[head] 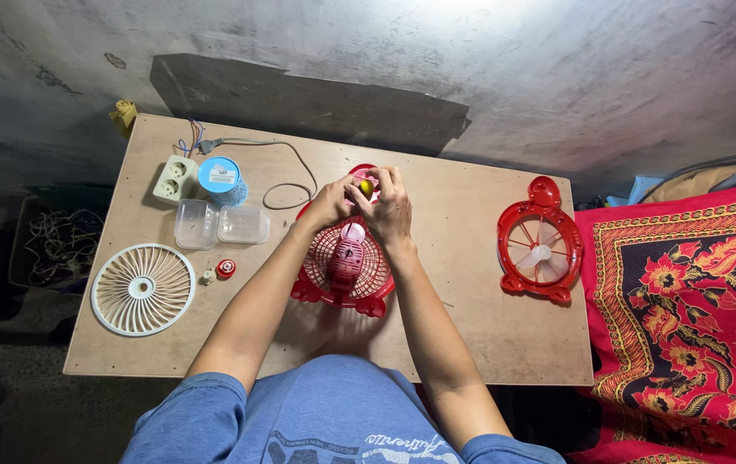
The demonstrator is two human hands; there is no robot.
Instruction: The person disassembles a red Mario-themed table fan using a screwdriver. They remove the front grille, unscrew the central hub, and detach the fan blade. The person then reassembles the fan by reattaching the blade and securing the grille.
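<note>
A red fan housing with a grille and a pink motor block (pixel 346 266) lies in the middle of the wooden table (pixel 471 335). Both my hands meet at its far end. My left hand (pixel 331 202) and my right hand (pixel 388 209) pinch a small yellow part (pixel 366 186) between their fingertips, just above the red housing's top. Which hand bears the part's weight I cannot tell.
A second red fan frame with a white blade (pixel 540 242) lies to the right. At left lie a white round grille (pixel 143 289), a clear plastic box (pixel 220 224), a blue-capped tub (pixel 219 176), a power strip (pixel 175 178), a red cap (pixel 226 269). A red patterned cloth (pixel 694 309) borders the right.
</note>
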